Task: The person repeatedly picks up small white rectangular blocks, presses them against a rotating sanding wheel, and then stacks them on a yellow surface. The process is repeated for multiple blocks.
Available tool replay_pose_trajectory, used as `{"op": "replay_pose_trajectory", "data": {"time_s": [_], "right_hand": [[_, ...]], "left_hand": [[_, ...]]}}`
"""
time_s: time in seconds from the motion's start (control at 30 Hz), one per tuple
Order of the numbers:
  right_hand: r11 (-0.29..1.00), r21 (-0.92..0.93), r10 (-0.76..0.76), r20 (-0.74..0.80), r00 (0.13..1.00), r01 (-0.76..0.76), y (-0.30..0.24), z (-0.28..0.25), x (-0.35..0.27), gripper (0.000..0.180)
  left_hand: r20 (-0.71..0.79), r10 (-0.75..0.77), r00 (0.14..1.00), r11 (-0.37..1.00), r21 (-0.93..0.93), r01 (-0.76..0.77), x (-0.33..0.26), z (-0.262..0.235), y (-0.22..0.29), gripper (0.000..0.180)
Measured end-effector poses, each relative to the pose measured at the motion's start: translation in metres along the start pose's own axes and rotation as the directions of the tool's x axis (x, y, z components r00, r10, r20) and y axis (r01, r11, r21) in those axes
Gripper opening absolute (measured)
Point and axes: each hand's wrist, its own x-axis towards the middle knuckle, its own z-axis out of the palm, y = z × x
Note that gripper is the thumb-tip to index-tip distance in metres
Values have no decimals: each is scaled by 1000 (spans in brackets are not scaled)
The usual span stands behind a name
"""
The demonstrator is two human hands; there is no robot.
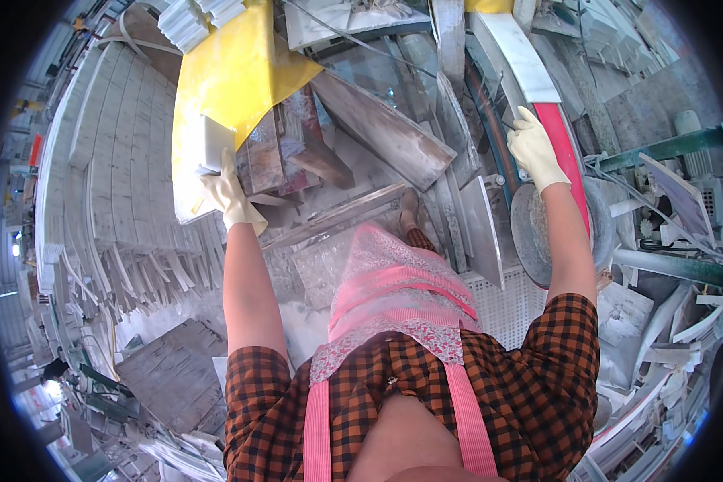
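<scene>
My left hand [231, 195], in a pale cream rubber glove, grips the lower edge of a small white stone tile [218, 141]. That tile stands tilted over a yellow sheet [253, 72] draped on the left side. On the right, my right hand [537, 151], gloved alike, is closed with its fingers curled beside a red belt [565, 153]. A thin dark bit shows by its fingertips, too small to name. Just beyond this hand, a white marble strip [524, 66] lies along the belt.
Stacked long pale slabs [124, 136] fill the left. Boards lean ahead, among them a broad brown-edged plank [390, 128]. A round grey wheel [530, 229] sits below my right forearm, next to an upright thin panel [482, 229]. Green metal bars [667, 267] cross the right side.
</scene>
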Motion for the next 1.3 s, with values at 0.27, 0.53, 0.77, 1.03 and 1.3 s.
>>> {"op": "replay_pose_trajectory", "data": {"time_s": [0.27, 0.53, 0.77, 1.03, 1.3], "right_hand": [[966, 151, 199, 88, 976, -211, -5, 4, 4, 33], [995, 13, 87, 284, 955, -95, -7, -27, 9, 34], [995, 29, 83, 253, 964, -93, -9, -31, 10, 32], [995, 6, 94, 147, 985, -96, -10, -25, 9, 29], [997, 11, 72, 152, 986, -75, -6, -21, 6, 22]], "left_hand": [[13, -9, 1000, 1000, 2, 9, 1, 0, -2, 75], [-11, 17, 1000, 1000, -17, -17, -1, 1, -1, 72], [22, -13, 1000, 999, 38, 12, 2, -1, -1, 76], [-8, 31, 999, 998, 51, -31, 2, 1, -6, 80], [102, 32, 994, 992, -125, -19, 8, 3, -13, 65]]}}
